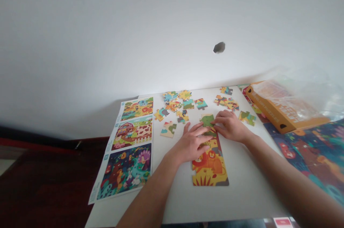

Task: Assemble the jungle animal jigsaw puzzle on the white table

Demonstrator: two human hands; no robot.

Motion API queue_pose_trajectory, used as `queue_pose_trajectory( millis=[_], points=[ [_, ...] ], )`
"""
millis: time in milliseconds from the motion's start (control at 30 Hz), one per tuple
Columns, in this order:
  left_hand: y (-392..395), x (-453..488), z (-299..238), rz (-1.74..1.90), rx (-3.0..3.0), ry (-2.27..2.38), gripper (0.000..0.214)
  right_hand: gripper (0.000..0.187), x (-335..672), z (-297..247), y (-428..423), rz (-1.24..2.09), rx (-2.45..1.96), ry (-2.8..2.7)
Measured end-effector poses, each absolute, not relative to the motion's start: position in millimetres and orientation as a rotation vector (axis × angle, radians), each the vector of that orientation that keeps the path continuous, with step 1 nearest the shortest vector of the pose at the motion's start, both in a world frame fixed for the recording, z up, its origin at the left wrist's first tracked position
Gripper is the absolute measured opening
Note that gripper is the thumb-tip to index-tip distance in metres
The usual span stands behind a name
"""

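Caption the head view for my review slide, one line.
Left hand spread over a partly joined lion puzzle, right hand at its green far end, loose pieces on the white table.

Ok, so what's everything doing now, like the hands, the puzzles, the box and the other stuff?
Left hand: open, fingers spread over the puzzle strip.
Right hand: fingers bent, at the green piece.
Green piece: at the strip's far end; can't tell if locked in.
Puzzle strip: partly joined.
Loose pieces: scattered, picture side up.
Picture sheet: lying flat.
Box: lying down.
Clear plastic: crumpled.
Dark puzzle: joined.
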State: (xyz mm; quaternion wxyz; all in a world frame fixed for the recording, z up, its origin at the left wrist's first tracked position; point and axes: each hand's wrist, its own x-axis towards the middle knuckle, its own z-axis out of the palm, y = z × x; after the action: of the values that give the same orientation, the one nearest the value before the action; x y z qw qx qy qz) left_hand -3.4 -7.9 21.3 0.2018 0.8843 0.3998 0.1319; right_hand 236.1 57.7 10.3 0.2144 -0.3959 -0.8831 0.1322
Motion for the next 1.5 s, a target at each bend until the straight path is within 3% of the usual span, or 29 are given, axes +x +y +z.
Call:
queue_pose_trajectory(
  millis=[800,933,1033,1167,1333,1500],
  points=[
    [-5.3,0.5,18.8,0.59,2.509,1.166,0.024,0.013,237.4,8.1,59.0,0.367,-1.103,-2.446],
    [1.4,-8.6,19.3,0.804,2.36,1.674,0.021,0.014,238.1,8.6,58.6,0.357,-1.095,-2.45],
    [3.6,-16.2,20.1,0.735,2.103,2.199,0.016,0.016,236.8,10.9,57.6,0.385,-1.121,-2.442],
    [0.2,-17.4,22.1,0.432,1.928,2.439,0.017,0.021,235.4,18.7,56.6,0.384,-1.441,-2.273],
    [-4.9,-10.2,24.8,0.337,1.99,2.391,0.024,0.032,248.8,26.7,51.3,0.116,-2.144,-1.945],
    [-2.8,-12.0,20.4,0.474,2.082,2.266,0.023,0.051,261.8,19.6,44.5,0.063,-2.212,-2.002]
  ],
)
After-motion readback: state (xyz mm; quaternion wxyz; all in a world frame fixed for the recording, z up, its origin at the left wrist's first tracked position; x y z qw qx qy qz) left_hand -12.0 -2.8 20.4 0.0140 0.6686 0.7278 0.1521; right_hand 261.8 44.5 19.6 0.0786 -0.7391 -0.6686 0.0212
